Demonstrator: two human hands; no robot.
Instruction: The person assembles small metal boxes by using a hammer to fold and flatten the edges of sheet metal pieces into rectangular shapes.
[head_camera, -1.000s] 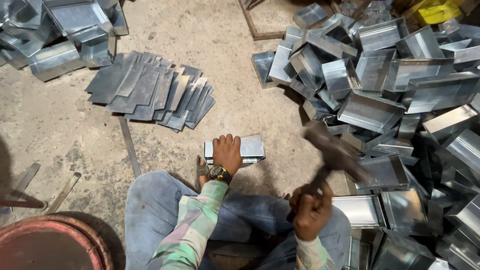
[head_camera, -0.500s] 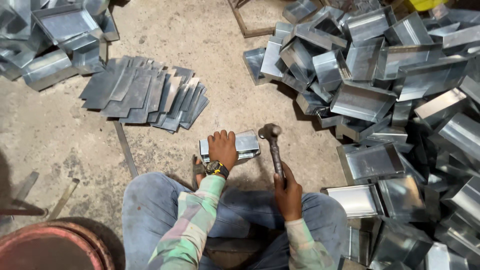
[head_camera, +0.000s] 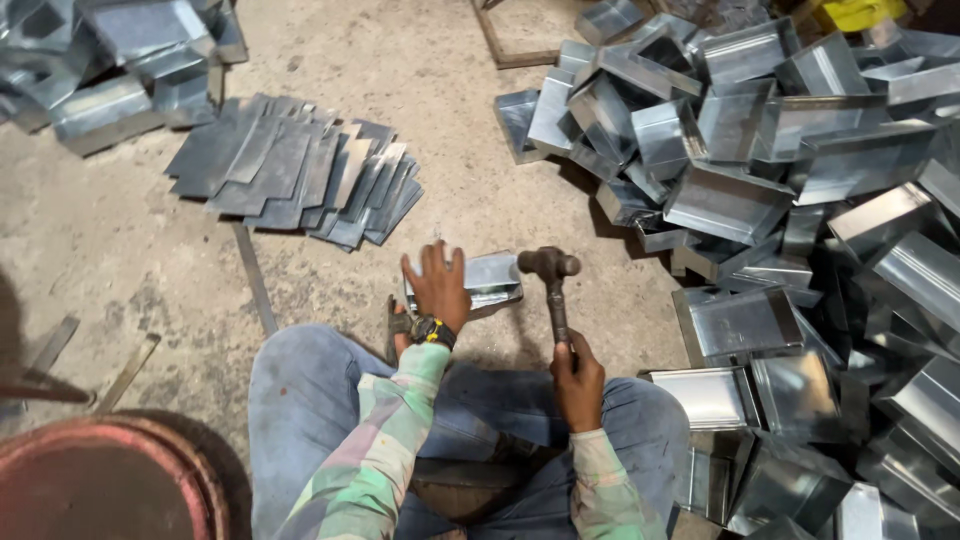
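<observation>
A fanned stack of flat metal sheets (head_camera: 300, 175) lies on the concrete floor (head_camera: 440, 110) far to my left. Folded metal trays (head_camera: 800, 200) heap up along my right, more (head_camera: 100, 60) at far left. A rusty round drum (head_camera: 90, 480) sits near left.
</observation>
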